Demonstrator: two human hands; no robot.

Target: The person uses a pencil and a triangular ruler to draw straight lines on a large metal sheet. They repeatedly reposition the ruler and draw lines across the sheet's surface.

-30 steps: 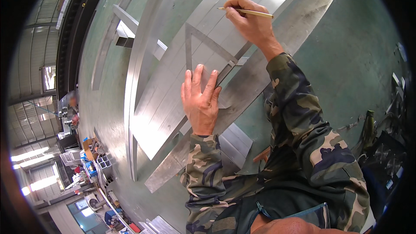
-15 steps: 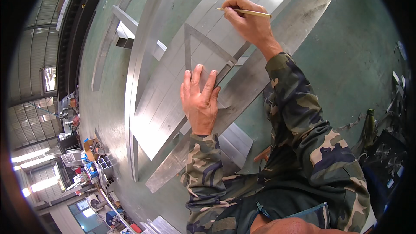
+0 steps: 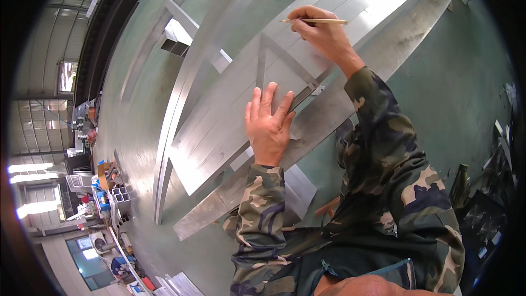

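Note:
My left hand point(image 3: 269, 129) lies flat with its fingers spread over the lower part of a metal triangle square point(image 3: 293, 61). The square rests on a long, shiny metal panel point(image 3: 219, 118) with thin lines running along it. Farther up the panel, my right hand point(image 3: 327, 35) pinches a light wooden pencil point(image 3: 331, 21) between thumb and fingers. The pencil's tip points left, beyond the square's far corner. Whether the tip touches the panel I cannot tell. My left palm hides part of the square's near edge.
A long metal beam point(image 3: 189, 90) runs left of the panel, and another bar point(image 3: 213, 214) passes under it. A short square tube point(image 3: 175, 47) lies farther left. Dark bags and a green bottle point(image 3: 460, 183) are at the right. Cluttered shelving point(image 3: 112, 203) stands lower left.
The view has turned a little. My right hand and the pencil have come closer to the square's far corner. My left hand stays flat on the square.

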